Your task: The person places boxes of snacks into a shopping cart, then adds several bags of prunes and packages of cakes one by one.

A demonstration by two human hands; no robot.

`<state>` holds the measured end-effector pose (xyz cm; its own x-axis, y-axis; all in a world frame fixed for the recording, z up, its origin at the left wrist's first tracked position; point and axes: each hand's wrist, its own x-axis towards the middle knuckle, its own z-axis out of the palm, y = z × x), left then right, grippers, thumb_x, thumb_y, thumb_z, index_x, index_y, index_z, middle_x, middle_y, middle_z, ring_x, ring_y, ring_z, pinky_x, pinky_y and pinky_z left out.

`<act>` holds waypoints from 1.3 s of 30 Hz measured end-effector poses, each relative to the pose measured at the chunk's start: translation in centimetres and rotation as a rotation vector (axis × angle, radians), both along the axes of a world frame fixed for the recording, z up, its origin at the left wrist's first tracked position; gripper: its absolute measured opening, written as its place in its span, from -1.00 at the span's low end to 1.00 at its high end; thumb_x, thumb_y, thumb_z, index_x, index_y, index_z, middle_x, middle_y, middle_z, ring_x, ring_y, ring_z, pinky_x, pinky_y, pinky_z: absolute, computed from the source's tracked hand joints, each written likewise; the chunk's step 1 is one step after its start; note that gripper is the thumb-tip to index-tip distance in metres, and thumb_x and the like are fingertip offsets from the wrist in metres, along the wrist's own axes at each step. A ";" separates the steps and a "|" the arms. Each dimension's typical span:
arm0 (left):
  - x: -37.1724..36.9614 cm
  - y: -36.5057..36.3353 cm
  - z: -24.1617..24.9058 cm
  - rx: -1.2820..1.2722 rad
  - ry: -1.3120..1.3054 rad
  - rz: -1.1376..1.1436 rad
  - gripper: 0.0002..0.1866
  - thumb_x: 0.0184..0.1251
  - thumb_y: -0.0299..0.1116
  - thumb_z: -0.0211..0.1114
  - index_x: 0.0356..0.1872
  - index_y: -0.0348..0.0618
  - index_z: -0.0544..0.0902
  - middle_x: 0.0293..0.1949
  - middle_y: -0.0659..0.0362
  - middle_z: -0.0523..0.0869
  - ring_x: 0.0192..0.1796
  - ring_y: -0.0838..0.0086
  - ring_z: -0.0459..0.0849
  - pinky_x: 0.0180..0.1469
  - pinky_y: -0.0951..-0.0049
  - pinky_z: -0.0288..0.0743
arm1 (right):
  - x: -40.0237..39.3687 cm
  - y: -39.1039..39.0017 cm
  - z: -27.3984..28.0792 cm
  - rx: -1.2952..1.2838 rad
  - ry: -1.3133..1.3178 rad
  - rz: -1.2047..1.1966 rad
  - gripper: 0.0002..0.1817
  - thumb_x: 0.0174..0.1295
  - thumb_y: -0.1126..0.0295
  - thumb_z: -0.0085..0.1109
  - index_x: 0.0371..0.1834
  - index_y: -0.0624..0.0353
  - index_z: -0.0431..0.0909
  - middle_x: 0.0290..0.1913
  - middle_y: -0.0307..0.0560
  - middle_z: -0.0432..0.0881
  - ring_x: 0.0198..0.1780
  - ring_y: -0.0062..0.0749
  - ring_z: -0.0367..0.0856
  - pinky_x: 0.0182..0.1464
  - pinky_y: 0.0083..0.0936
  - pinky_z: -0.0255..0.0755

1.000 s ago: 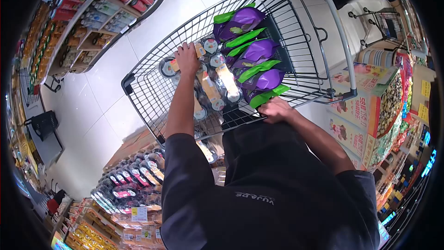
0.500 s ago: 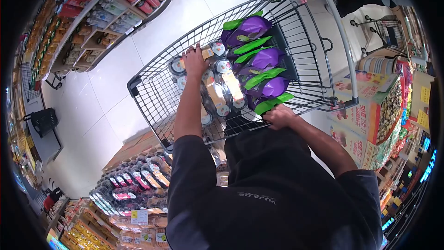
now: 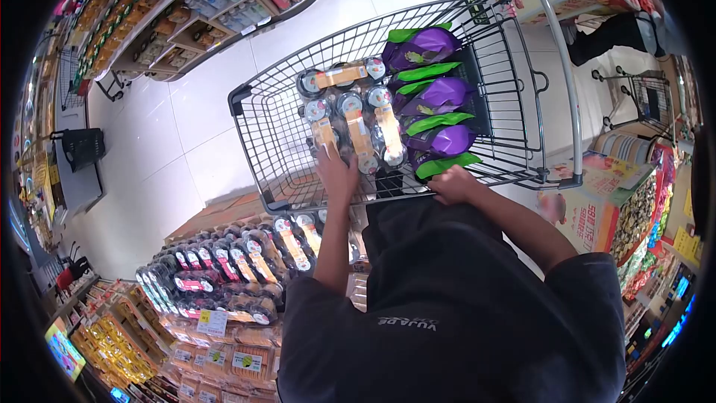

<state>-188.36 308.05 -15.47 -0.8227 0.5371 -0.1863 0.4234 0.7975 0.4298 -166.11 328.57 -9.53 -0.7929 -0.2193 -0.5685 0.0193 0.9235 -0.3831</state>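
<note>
A metal shopping cart [image 3: 287, 50] holds several purple and green bags [image 3: 446, 95] and several clear jar packs with orange labels [image 3: 358, 130]. My left hand [image 3: 339, 172] touches the lower end of the leftmost upright jar pack [image 3: 322, 128], fingers partly hidden against it. One more pack [image 3: 341, 75] lies crosswise above the others. At the near side of the cart, my right hand [image 3: 453, 183] is closed around the rim, beside the lowest green bag edge.
Stacked jar packs [image 3: 239, 265] fill a display below left of the cart. Shelves with jars and bottles [image 3: 216, 0] curve along the upper left. Promotional boxes [image 3: 597, 205], another cart [image 3: 649, 93] and a person [image 3: 615, 37] are at right.
My left hand has moved from the crosswise pack down to the lower end of the leftmost upright pack. The cart appears further right in view, and my right hand remains at its rim.
</note>
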 end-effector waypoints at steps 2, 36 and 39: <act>-2.7 0.5 -0.4 0.113 0.062 0.088 -0.26 0.19 -0.08 0.33 0.25 -0.43 0.33 0.22 -0.24 0.41 0.25 -0.08 0.41 0.21 -0.03 0.29 | 0.1 -0.2 -0.3 0.017 0.094 0.013 -0.64 0.09 0.08 0.26 -0.10 -0.01 0.60 -0.34 -0.18 0.67 -0.30 -0.24 0.70 -0.28 -0.30 0.51; 3.6 0.5 5.3 -0.337 -0.033 0.037 -0.64 0.19 -0.07 0.10 -0.23 -0.03 0.76 -0.34 -0.05 0.76 -0.14 -0.01 0.70 0.06 0.08 0.42 | -6.1 -0.6 2.1 -0.085 0.075 0.030 -0.54 0.09 -0.12 0.24 -0.29 0.08 0.68 -0.27 -0.03 0.71 -0.16 -0.08 0.70 -0.16 -0.14 0.53; 4.7 0.1 5.5 -0.328 0.008 0.087 -0.67 0.17 -0.16 0.08 -0.21 -0.02 0.75 -0.31 -0.05 0.76 -0.15 -0.01 0.70 0.06 0.03 0.41 | -5.0 3.0 9.4 -0.258 0.224 -0.168 -0.52 0.09 0.01 0.29 0.01 0.04 0.61 -0.10 -0.03 0.68 -0.01 -0.07 0.64 -0.03 -0.15 0.48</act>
